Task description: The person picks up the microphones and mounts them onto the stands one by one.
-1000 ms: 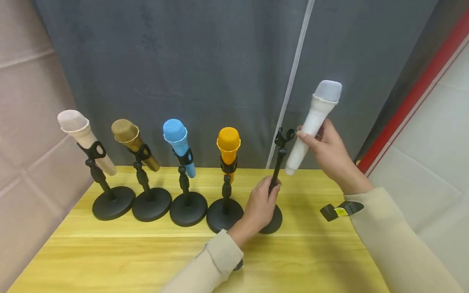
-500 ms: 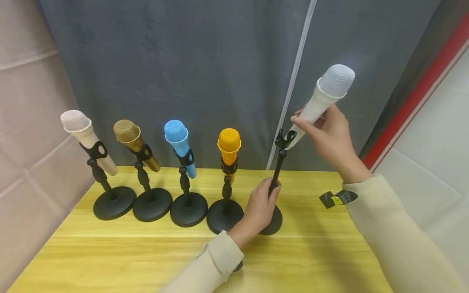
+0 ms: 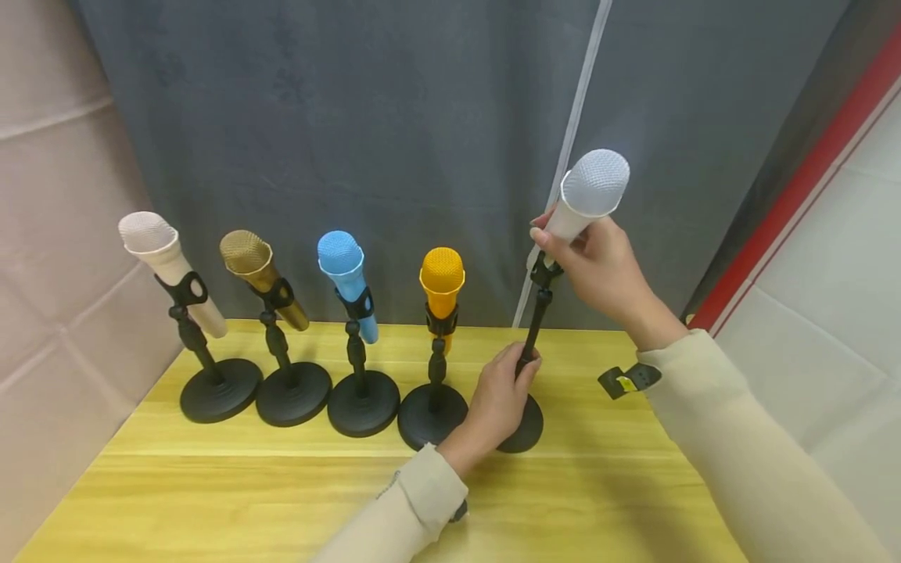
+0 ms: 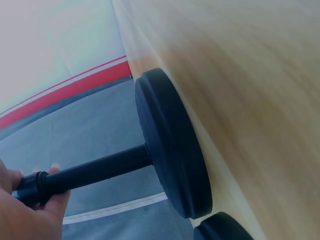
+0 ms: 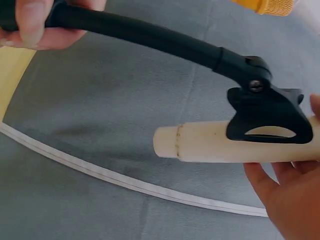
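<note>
In the head view my right hand (image 3: 608, 262) holds a white microphone (image 3: 595, 184) by its body, tilted with the mesh head up. The handle overlaps the black clip (image 3: 545, 271) of the rightmost microphone stand (image 3: 536, 324). From the right wrist view, the clip (image 5: 270, 117) lies across the microphone's handle (image 5: 205, 142); whether it is fully seated I cannot tell. My left hand (image 3: 496, 395) grips the stand's pole, fingers wrapped round it above the round base (image 3: 528, 428). That base (image 4: 175, 145) stands on the table in the left wrist view.
Left of my hands runs a row of black stands with microphones clipped in: orange (image 3: 442, 274), blue (image 3: 341, 258), bronze (image 3: 246, 254) and pale pink (image 3: 149, 234). The wooden table (image 3: 232, 500) ends at a grey curtain (image 3: 338, 117). Walls close both sides.
The white microphone first rose and moved right behind the clip, then came down and left, its handle now at the clip. My left hand has stayed on the pole.
</note>
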Demonstrator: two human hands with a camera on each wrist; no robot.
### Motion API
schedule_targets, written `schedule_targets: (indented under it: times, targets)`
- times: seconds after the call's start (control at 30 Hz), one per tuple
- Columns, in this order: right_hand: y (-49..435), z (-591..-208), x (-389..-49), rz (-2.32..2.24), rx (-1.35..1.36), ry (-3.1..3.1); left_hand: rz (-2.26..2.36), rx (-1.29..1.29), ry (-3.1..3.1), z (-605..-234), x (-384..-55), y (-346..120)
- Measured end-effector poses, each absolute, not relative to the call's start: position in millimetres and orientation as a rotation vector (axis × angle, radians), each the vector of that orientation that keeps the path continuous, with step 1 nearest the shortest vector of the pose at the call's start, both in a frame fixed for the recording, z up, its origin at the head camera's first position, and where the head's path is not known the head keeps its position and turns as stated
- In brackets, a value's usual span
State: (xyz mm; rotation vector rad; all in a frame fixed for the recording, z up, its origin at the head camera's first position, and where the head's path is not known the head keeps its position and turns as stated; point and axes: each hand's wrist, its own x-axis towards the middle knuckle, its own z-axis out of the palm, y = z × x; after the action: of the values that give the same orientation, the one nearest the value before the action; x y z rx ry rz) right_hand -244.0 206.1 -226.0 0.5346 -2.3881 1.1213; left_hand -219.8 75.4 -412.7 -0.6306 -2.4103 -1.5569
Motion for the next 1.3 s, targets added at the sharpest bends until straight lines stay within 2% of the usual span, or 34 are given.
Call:
schedule_targets:
  times: [0.43, 0.67, 1.3]
  targets:
    - [215.1, -244.7, -252.1, 1.263, 0.726, -2.288, -1.568, -0.633, -2.401, -411.2, -219.0, 75.7]
    - [219.1, -250.3, -254.0, 1.053, 0.720, -2.313, -1.575, -0.642, -2.401, -412.4, -219.0, 75.6]
    - [215.9, -269.0, -269.0, 1.161, 0.740, -2.118, -1.588, -0.647, -2.364, -414.8, -220.1, 75.1]
